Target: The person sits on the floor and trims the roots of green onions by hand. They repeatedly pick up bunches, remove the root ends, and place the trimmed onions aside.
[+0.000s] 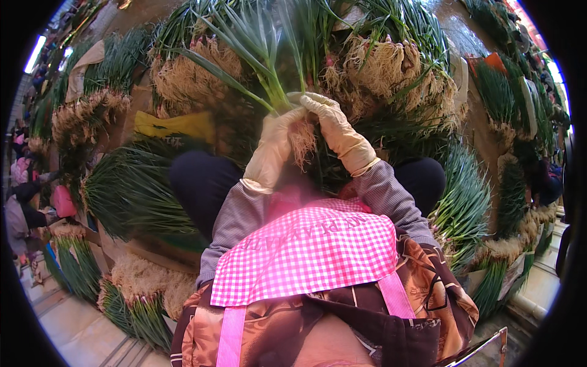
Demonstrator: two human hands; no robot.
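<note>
Both my hands wear cream rubber gloves and meet above my lap, in front of the pink checked apron. My left hand [275,142] is closed around the lower stems of a few green onions [275,87]; their leaves fan away from me and their pale roots hang between my hands. My right hand [341,130] touches the same plants at the stem of a single upright leaf, its fingertips against the left hand. Just beyond lie heaps of green onions with tan root clumps [380,64]. The fingertips are partly blurred, so the exact grip of the right hand is hard to see.
A large pile of green onions [137,183] lies by my left knee, beside a yellow bag [174,126]. Another pile [463,197] lies by my right knee. More bundles [142,293] stand behind on the left. A person [23,206] is at the far left edge.
</note>
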